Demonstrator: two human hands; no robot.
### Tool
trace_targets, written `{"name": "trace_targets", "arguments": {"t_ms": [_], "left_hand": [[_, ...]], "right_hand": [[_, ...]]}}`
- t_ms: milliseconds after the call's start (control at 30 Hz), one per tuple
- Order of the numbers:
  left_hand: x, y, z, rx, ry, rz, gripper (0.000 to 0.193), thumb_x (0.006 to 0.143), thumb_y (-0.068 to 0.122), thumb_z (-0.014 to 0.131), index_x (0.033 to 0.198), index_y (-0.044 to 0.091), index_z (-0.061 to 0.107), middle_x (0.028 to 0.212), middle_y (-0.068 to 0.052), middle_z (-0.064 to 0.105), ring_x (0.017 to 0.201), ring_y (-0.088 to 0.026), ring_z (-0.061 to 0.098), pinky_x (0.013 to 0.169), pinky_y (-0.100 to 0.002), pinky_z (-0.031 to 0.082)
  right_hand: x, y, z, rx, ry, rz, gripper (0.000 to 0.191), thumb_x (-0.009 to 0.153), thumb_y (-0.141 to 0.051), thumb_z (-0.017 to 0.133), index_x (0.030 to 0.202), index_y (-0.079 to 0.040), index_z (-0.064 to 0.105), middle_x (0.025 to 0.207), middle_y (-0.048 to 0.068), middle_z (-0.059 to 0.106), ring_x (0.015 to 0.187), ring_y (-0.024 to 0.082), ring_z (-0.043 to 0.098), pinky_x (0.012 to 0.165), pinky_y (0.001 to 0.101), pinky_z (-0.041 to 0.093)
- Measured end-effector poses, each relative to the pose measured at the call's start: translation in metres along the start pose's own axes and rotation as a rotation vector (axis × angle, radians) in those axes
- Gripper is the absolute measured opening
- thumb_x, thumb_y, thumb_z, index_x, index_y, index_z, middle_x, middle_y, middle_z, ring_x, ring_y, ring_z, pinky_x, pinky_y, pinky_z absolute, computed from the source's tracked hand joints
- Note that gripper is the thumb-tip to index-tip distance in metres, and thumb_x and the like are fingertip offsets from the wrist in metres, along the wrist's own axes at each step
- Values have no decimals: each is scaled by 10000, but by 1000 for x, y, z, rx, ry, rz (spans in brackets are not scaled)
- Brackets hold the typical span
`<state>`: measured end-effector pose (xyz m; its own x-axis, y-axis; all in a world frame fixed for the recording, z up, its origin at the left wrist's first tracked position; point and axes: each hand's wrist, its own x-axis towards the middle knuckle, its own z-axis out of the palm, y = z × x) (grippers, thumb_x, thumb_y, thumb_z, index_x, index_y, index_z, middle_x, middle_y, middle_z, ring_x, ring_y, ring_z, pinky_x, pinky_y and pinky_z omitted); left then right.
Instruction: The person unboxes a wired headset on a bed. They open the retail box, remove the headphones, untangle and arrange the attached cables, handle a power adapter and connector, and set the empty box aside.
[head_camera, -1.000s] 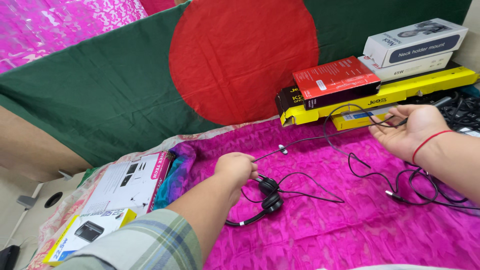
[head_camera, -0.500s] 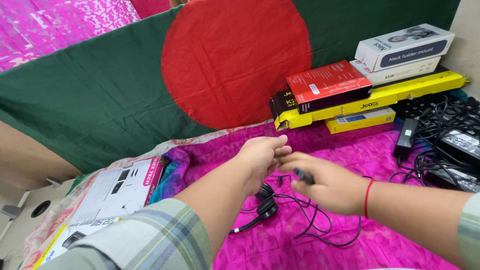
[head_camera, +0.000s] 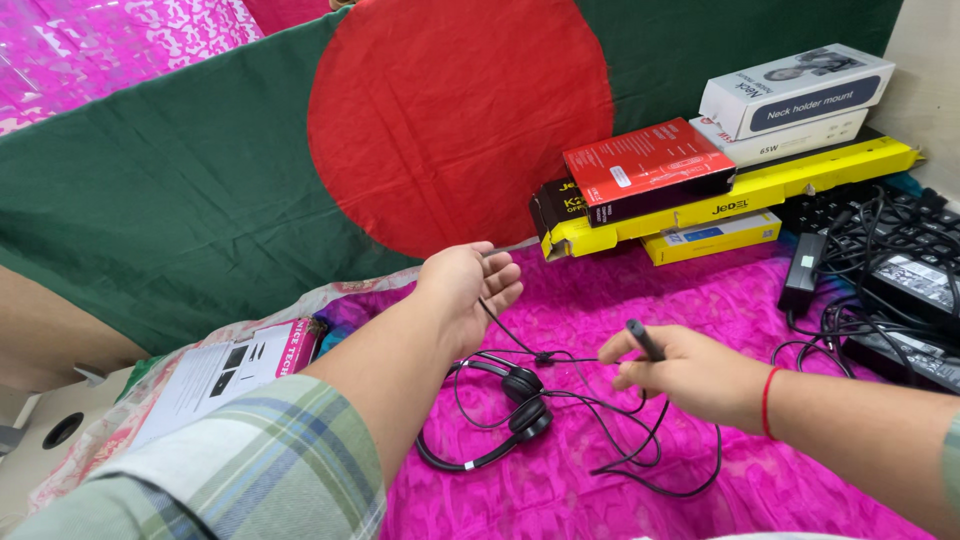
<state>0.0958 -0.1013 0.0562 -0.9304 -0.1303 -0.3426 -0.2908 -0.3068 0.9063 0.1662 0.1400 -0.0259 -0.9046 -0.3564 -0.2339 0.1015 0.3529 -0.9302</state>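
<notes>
Here a bright magenta cloth (head_camera: 700, 300) covers the worktop, with a green flag bearing a red disc (head_camera: 300, 180) hung behind and stacked boxes (head_camera: 720, 170) at the back. The black headset (head_camera: 515, 400) lies on the cloth between the hands. The left hand (head_camera: 465, 290) pinches its thin cable (head_camera: 600, 420); the right hand (head_camera: 685, 375) grips the cable's plug end (head_camera: 643, 338), fingers closed.

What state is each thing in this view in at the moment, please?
Left hand: raised, fingers pinching the thin black cable.
Right hand: closed on the cable's black plug end.
Black headset: lying on the pink cloth, cable loose and tangled.
Stacked boxes: closed, piled against the flag.
Power adapters: lying unplugged-looking, cords tangled.
</notes>
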Motion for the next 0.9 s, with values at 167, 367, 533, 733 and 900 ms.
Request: {"name": "trace_targets", "arguments": {"t_ms": [167,367,533,733,900], "left_hand": [[-23,-7,9,103,-142,-34,292,971,-5,426,1248,62,490,1051,-125,668,810,-195,676,673,-340,594],[-45,-22,29,390,-329,-76,330,955,12,457,1268,89,523,1051,-108,704,765,-167,648,608,-325,541],[-50,-31,30,592,-495,-112,325,925,2,483,1236,48,564,1005,-93,706,757,-182,652,612,-340,537],[-54,-32,35,649,-442,-126,225,952,126,580,1174,88,591,1036,-62,682,903,-178,673,756,-351,562],[-52,-33,45,414,-360,-85,228,985,265,572,1065,80,677,1010,-39,666,899,-176,644,815,-363,537]], "right_hand": [[9,2,-16,408,83,83,223,944,-109,579,1119,-27,690,1027,54,739,926,162,667,784,322,501],[12,-19,-12,720,125,-86,147,1010,-105,594,1147,-62,625,1086,69,616,910,164,520,794,319,438],[13,-38,-14,1024,210,-52,82,983,-133,520,1047,-87,540,1133,111,680,1025,252,700,883,404,569],[7,-43,-11,869,192,-77,115,1001,-129,539,1094,-109,603,1066,62,686,918,198,657,795,377,544],[1,-48,3,775,117,-27,111,971,-104,544,1050,-100,623,1015,75,726,904,199,697,734,344,515]]}}
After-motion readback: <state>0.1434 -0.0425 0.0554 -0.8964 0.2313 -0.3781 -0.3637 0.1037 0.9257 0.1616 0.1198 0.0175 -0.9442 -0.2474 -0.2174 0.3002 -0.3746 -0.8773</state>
